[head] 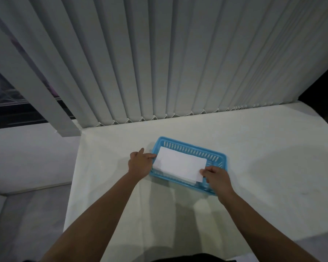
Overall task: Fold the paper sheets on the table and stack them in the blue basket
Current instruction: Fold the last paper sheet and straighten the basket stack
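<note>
I am facing grey vertical blinds [178,63] hanging behind a white-covered table [254,167], a dark window [6,108] showing at left

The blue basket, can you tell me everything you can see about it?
The blue basket looks like shiny plastic. It is a shallow rectangle with slotted walls and a smooth rim, sitting turned at an angle on the white table. Folded white paper lies over its inside, with more white edges showing beneath, so the bottom is mostly hidden. The left hand rests at its left end, and the right hand pinches the paper's corner over its near right side.
</note>
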